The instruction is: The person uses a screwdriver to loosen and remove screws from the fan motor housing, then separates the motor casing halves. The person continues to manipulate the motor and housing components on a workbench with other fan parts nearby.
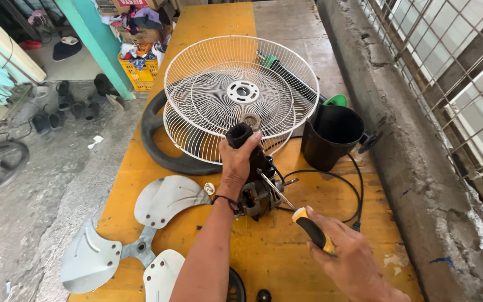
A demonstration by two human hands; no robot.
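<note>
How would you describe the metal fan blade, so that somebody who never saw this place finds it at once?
Start at the long yellow workbench and go to its near left corner, below the stacked white wire fan guards. There lies the fan blade, left of the left hand gripping the fan motor. It is the only flat, dull grey piece with three broad lobes.

An open-air repair workshop: a yellow workbench [208,22] strewn with fan grilles [241,95] and metal blades [141,235].
</note>
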